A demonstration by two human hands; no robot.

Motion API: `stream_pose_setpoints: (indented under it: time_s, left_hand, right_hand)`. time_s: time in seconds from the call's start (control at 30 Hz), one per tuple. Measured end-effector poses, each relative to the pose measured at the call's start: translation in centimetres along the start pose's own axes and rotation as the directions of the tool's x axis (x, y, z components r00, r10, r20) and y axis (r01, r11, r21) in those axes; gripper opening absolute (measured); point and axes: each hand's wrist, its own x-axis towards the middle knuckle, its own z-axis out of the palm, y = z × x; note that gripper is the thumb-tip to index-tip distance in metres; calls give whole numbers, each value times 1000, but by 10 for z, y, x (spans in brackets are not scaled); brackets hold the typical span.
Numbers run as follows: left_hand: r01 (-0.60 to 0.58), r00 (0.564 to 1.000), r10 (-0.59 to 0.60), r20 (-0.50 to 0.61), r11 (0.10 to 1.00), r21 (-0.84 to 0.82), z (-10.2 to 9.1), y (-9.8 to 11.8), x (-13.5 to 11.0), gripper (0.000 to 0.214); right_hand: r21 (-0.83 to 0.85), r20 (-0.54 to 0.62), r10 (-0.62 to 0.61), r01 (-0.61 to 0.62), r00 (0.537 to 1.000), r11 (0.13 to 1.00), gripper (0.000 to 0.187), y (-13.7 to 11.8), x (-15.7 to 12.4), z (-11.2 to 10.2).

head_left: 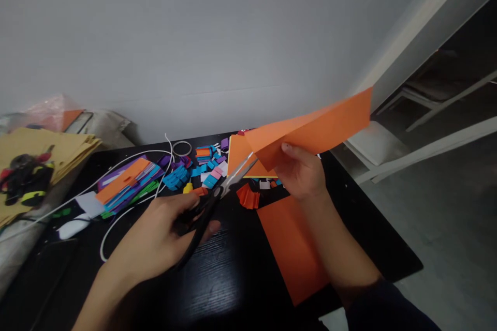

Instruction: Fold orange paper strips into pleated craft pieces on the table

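My left hand (163, 235) grips a pair of scissors (207, 210) by its black handles. The metal blades are parted and point up and right, with their tips by the left end of the held paper. Pinched in my right hand (303, 170), thumb on top, is a folded sheet of orange paper (330, 126), raised above the table and stretching to the right. Below my right forearm another orange sheet (289, 248) lies flat. A small pleated orange paper piece (248, 196) sits just right of the scissors.
Folded coloured paper pieces (176, 178) crowd the back of the black table (217, 279). A stack of coloured paper strips (128, 181) and a white cable (111, 235) lie left. Behind stands a grey wall (186, 46); white chairs (376, 145) are at right.
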Motion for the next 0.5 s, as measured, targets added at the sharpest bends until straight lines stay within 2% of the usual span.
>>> stream_pose_setpoints:
  time_s: [0.23,0.5]
  left_hand:
    - [6,1000,-6,18,1000,-23,-2,-4,0,43]
    - [-2,1000,1,-16,999,-43,-6,-5,3,38]
  right_hand:
    - [-85,71,-8,14,997,996,44,0,-2,1]
    - [-116,147,20,-3,989,993,42,-1,-3,1]
